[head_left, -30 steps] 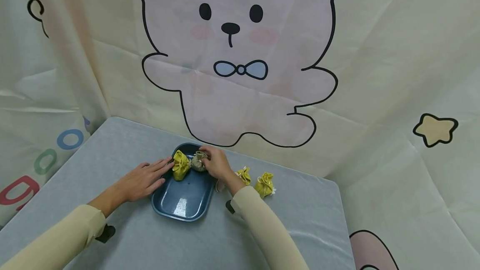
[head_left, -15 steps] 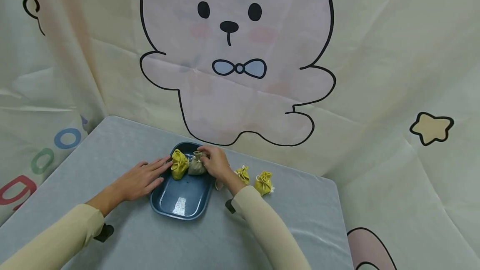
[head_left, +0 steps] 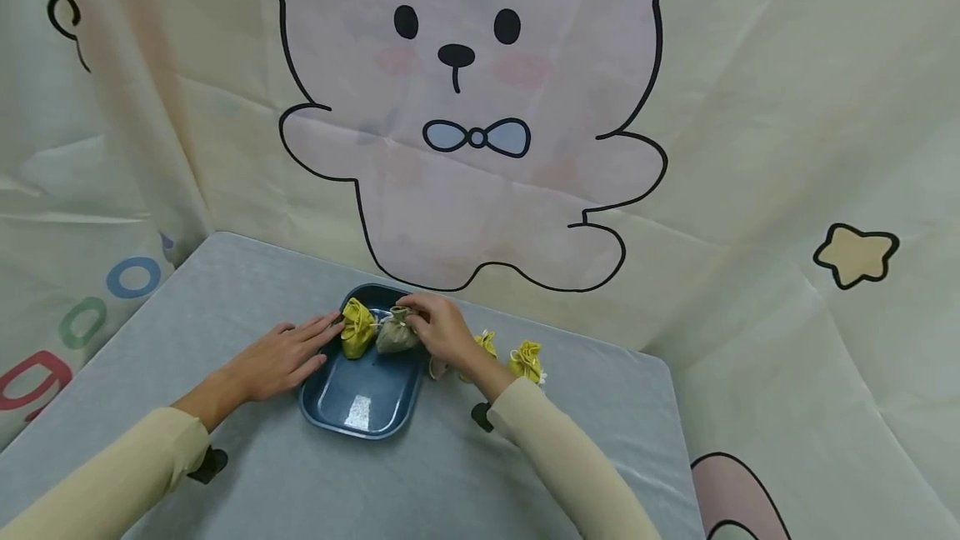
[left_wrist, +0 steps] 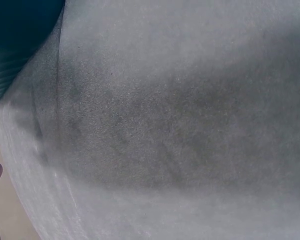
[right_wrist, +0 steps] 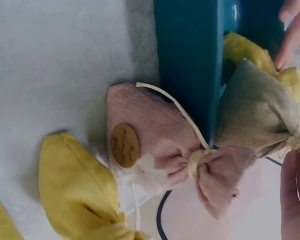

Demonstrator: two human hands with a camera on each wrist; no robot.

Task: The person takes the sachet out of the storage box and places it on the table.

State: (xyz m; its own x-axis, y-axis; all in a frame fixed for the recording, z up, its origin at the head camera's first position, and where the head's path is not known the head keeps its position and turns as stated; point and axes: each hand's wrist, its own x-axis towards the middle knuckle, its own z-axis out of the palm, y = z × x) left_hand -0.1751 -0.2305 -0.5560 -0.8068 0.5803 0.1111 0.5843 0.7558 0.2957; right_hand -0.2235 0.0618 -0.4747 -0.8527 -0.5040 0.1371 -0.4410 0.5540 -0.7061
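Apparently soft and light, the grey-green pouch (head_left: 395,337) was — resting or hanging, hard to tell — at the far end of the blue tray (head_left: 358,394), its tied neck (right_wrist: 293,143), the surest hold, pinched by the right hand (head_left: 444,330); the left hand (head_left: 281,362) lay straight-fingered at the tray's edge

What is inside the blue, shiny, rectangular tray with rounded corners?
A yellow cloth pouch and, in or just above the tray, a grey-green cloth pouch that the right hand pinches. What lies under both is covered and cannot be seen.
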